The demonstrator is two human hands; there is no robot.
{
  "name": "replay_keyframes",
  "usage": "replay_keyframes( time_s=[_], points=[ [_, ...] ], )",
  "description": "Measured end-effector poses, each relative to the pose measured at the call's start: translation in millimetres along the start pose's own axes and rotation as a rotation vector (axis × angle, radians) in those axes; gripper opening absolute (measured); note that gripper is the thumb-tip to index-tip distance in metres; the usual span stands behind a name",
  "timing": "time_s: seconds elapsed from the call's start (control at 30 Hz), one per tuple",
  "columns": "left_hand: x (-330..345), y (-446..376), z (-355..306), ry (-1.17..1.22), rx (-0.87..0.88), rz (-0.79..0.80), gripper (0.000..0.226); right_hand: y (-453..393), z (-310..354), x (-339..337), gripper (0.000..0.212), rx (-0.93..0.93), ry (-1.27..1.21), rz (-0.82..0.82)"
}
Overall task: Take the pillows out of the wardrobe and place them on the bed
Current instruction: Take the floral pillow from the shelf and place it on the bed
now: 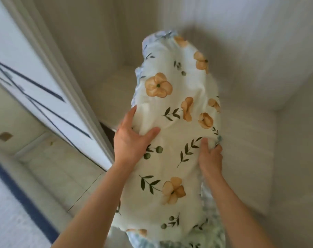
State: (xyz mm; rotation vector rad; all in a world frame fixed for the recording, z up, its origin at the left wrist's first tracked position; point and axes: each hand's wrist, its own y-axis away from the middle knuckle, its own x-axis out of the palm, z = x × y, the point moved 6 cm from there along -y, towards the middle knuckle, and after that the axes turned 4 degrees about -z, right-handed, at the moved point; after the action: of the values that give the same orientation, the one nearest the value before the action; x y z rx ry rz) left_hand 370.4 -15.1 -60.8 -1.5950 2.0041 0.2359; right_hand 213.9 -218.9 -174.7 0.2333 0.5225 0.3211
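A: Where is our pillow?

B: Up in front of us, held lengthwise before the pale wardrobe interior, its far end toward the back corner.

A: And our grip?

B: Our left hand clamps the pillow's left edge, thumb on top. Our right hand pinches the right edge, fingers curled under.

A: To the left?

B: A white door, with tiled floor below.
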Motion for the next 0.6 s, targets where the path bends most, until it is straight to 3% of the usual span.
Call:
replay_keyframes(
  time_s=[0.27,0.6],
  points=[
    [-92.5,59.6,-14.5,-0.100,0.171,-0.206,0.089,77.0,7.8,28.8,0.068,-0.089,-0.344,0.118],
    [-213.9,140.6,32.1,-0.134,0.133,-0.542,0.088,190.1,35.0,82.9,0.041,-0.414,-0.560,0.342]
  ],
)
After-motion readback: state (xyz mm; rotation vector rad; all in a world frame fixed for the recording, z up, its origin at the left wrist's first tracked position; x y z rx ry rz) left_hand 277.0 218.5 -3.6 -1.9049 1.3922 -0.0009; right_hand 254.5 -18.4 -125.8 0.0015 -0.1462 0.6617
